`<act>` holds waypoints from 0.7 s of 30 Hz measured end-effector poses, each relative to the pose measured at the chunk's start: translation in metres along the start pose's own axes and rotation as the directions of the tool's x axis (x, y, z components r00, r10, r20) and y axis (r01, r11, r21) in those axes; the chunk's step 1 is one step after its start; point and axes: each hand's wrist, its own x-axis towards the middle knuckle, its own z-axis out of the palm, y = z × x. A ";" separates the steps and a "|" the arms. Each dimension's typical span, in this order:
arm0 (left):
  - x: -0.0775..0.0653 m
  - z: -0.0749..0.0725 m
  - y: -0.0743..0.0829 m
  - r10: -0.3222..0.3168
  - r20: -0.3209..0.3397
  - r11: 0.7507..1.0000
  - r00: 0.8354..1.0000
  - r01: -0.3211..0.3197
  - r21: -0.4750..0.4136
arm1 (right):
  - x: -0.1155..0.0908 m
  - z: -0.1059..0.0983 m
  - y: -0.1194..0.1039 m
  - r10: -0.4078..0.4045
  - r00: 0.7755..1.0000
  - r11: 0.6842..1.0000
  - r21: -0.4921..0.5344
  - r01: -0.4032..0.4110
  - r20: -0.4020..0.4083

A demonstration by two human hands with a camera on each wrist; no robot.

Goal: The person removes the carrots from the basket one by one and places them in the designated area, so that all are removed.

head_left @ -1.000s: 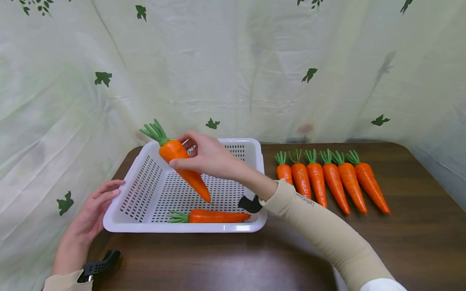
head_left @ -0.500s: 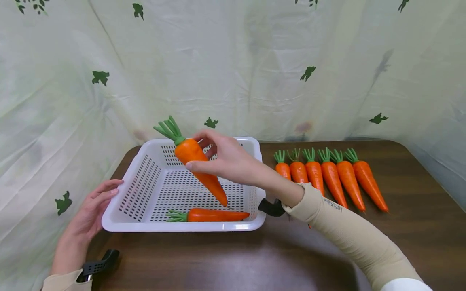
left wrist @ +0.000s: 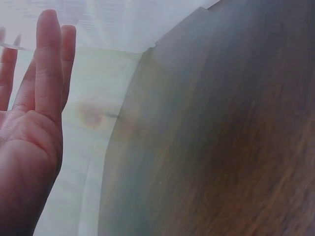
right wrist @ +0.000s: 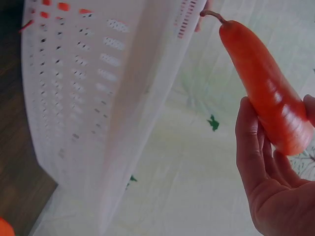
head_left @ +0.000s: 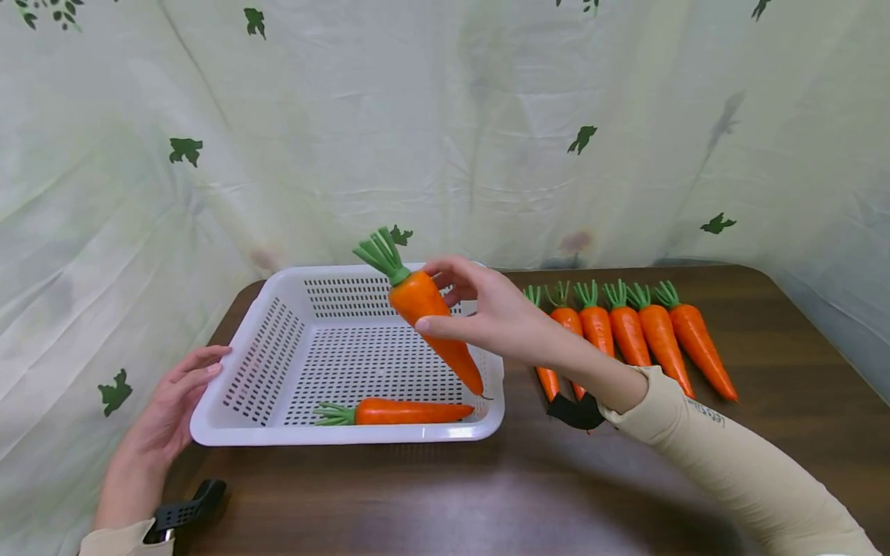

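Note:
A carrot (head_left: 420,303) with a green stem tuft slants in my right hand (head_left: 502,318), which pinches it between thumb and fingers above the right part of a white perforated basket (head_left: 334,438). In the right wrist view the held carrot (right wrist: 268,88) points its thin tip up and left, beside the basket's wall (right wrist: 69,98). Another carrot (head_left: 406,411) lies sideways along the near wall inside the basket. My left hand (head_left: 163,409) touches the basket's left rim with its fingertips; its fingers (left wrist: 48,69) look straight in the left wrist view.
On the right side of the brown table (head_left: 389,494), several carrots (head_left: 664,340) lie in a row, tops facing away. My right forearm partly covers the row's left end. A pale leaf-print curtain (head_left: 514,139) hangs behind and at the sides.
My right hand has moved right with the carrot, from over the basket's left-middle toward its right side. My left hand stays at the rim. The view has shifted slightly.

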 end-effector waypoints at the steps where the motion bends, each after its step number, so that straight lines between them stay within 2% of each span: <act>1: 0.000 0.000 0.000 0.001 0.008 1.000 1.000 -0.001 -0.003 | -0.003 -0.002 0.001 0.010 1.000 1.000 0.001 -0.010 -0.005; 7: -0.002 -0.002 -0.001 0.008 0.033 1.000 0.999 -0.008 -0.007 | -0.020 -0.013 0.008 0.025 0.999 0.999 0.035 -0.024 -0.024; 16: -0.001 -0.001 -0.001 -0.008 -0.023 1.000 1.000 0.009 0.024 | -0.051 -0.030 0.025 0.066 0.995 0.998 -0.017 -0.068 -0.074; 21: 0.000 -0.001 -0.001 0.000 -0.015 1.000 1.000 0.001 0.023 | -0.068 -0.041 0.035 0.088 0.995 0.996 0.020 -0.087 -0.048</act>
